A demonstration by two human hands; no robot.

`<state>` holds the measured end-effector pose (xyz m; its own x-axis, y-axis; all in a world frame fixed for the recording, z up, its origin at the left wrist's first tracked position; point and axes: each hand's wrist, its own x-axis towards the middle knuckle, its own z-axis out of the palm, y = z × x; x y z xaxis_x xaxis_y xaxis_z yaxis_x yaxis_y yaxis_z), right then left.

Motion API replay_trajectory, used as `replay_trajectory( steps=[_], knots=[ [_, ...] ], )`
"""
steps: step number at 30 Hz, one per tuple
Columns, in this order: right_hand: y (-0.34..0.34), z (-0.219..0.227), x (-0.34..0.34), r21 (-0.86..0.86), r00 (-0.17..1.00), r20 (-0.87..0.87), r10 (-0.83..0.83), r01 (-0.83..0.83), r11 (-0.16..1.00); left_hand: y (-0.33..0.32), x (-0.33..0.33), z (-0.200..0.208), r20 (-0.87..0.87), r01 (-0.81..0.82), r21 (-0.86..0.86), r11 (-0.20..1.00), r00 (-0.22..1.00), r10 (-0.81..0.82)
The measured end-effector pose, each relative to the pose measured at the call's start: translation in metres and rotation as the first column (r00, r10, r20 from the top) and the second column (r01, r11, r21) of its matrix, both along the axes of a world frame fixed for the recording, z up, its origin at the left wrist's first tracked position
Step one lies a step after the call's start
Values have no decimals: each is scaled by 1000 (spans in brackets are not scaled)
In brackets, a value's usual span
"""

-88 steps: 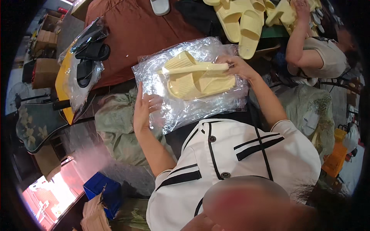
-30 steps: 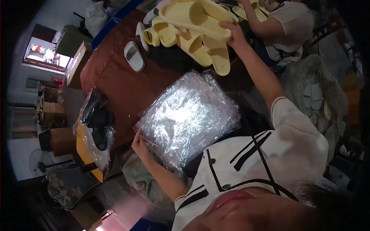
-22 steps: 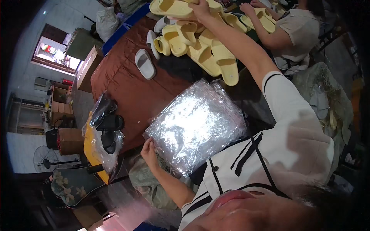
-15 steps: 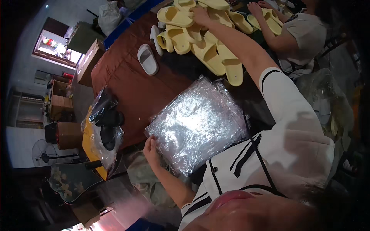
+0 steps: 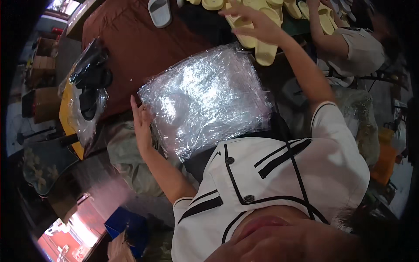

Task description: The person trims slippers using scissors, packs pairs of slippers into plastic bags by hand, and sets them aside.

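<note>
A stack of shiny transparent plastic bags (image 5: 209,96) lies in front of my body, partly on the table edge. My left hand (image 5: 142,120) is at the stack's left edge, fingers stretched out. Over the yellow slides (image 5: 265,48) at the far side hovers my right hand (image 5: 259,26), its fingers apart and nothing seen in them. Part of the slide pile is cut off by the top of the picture. A single white slide (image 5: 159,13) rests on the brown cloth to the left of the pile.
A brown cloth (image 5: 126,48) covers the table. Black footwear in a plastic bag (image 5: 89,100) sits at its left, by a yellow board (image 5: 65,105). At the far right, another person (image 5: 358,50) handles yellow slides. A blue bin (image 5: 126,227) stands lower left.
My right hand has come back from the slide pile and spread its fingers. My left hand's fingers have straightened at the bags' edge. The whole view has shifted.
</note>
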<state>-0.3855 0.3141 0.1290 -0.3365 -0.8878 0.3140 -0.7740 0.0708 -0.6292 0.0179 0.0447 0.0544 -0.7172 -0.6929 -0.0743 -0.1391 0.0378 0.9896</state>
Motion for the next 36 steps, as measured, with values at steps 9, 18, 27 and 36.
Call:
replay_trajectory(
  steps=[9, 18, 27, 36],
  knots=[
    [12, -75, 54, 101, 959, 285, 1, -31, 994, 82, 53, 14, 225, -62, 89, 994, 974, 40],
    [6, -90, 64, -3, 866, 470, -173, 197, 980, 99, 53, 6, 142, -163, 174, 971, 980, 139],
    [45, -111, 118, 133, 754, 651, 88, -228, 965, 96, 62, 7, 63, -85, 369, 926, 996, 67],
    [55, -129, 118, 320, 916, 369, 156, -283, 904, 90, 98, 3, 184, -34, 407, 913, 982, -46]
  ],
)
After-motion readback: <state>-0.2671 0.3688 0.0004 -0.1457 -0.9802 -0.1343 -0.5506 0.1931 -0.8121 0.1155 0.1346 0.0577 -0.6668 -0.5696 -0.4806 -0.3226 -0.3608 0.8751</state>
